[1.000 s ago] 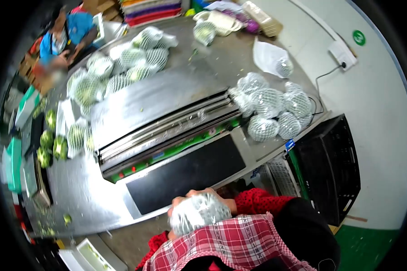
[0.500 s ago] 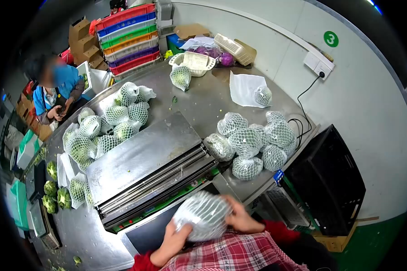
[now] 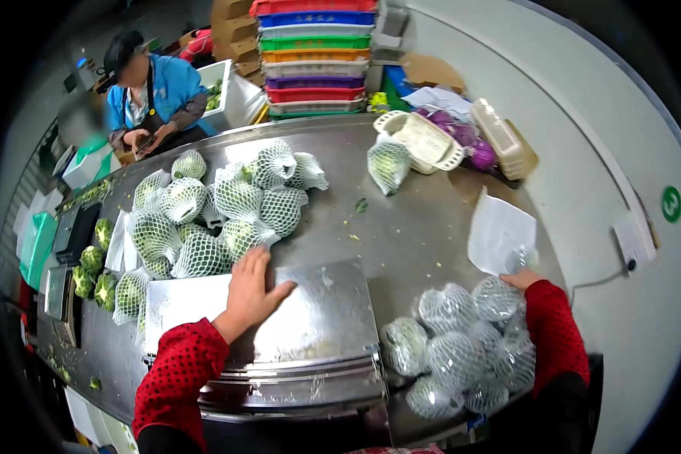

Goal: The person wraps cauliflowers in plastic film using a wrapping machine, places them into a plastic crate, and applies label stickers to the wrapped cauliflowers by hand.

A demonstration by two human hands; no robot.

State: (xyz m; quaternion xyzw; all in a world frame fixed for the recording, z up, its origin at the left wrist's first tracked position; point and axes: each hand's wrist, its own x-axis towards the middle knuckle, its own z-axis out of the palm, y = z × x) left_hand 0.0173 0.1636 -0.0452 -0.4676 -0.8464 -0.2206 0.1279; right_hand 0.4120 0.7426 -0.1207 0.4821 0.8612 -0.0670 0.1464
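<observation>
My left hand (image 3: 251, 293) lies over the metal plate (image 3: 318, 303) of the wrapping machine, fingers stretched and thumb out, holding nothing. Its fingertips reach the edge of a pile of green vegetable heads in white foam nets (image 3: 203, 255). At the right, my right hand (image 3: 522, 280) is curled at the upper edge of a film-wrapped, netted vegetable head (image 3: 496, 299); part of its grip is hidden. That head sits at the back of a cluster of film-wrapped heads (image 3: 455, 362). Another wrapped head (image 3: 520, 259) is just behind the hand, on white paper (image 3: 502, 227).
Bare green heads (image 3: 91, 259) lie beside a scale (image 3: 57, 293) at the left. One netted head (image 3: 389, 163) stands near a cream basket (image 3: 424, 140). Stacked coloured crates (image 3: 316, 68) rise behind the table. A co-worker in blue (image 3: 163, 98) stands across it.
The wrapped head left my lap for the right-hand cluster, my right hand going with it. My left hand let go and moved forward to the netted pile. The view turned and shifted.
</observation>
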